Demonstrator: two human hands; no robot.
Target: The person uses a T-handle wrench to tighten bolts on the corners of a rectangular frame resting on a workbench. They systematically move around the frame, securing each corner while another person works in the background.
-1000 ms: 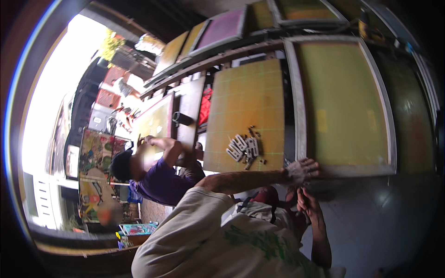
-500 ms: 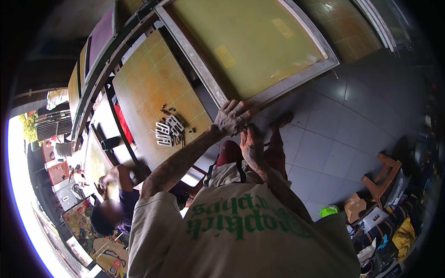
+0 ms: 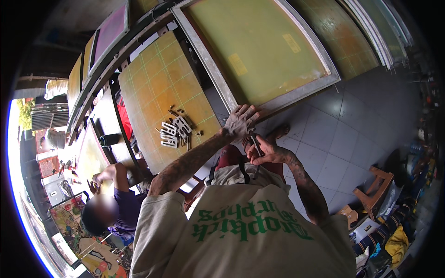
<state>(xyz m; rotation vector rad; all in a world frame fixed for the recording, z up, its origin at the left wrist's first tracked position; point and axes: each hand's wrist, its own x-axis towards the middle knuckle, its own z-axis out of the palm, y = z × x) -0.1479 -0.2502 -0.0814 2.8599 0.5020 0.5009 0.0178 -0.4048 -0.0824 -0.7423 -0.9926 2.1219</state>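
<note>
A screen-printing frame (image 3: pixel 287 98), a grey metal border around yellow-green mesh, lies ahead of me. My left hand (image 3: pixel 241 121) grips its near left corner, with the fingers bent over the edge and the thumb hidden. Just below that corner, my right hand (image 3: pixel 269 151) is closed around a thin dark rod-like tool (image 3: pixel 255 142), whose exact kind I cannot make out. On the yellow gridded board (image 3: pixel 155 78) to the left lie white slotted metal plates (image 3: pixel 168 134) with several bolts and small dark parts beside them.
Another person (image 3: pixel 118 194) works at the lower left, near a dark cylinder (image 3: pixel 109 140). More boards and frames (image 3: pixel 366 32) stand at the far right. A brown stool (image 3: pixel 375 191), a cardboard box (image 3: pixel 348 214) and bundled cloths (image 3: pixel 397 245) sit on the right over the tiled floor (image 3: pixel 320 129).
My right hand has turned and opened out to the right, so the rod-like tool now shows. My left hand stays at the frame's corner. The view has shifted slightly.
</note>
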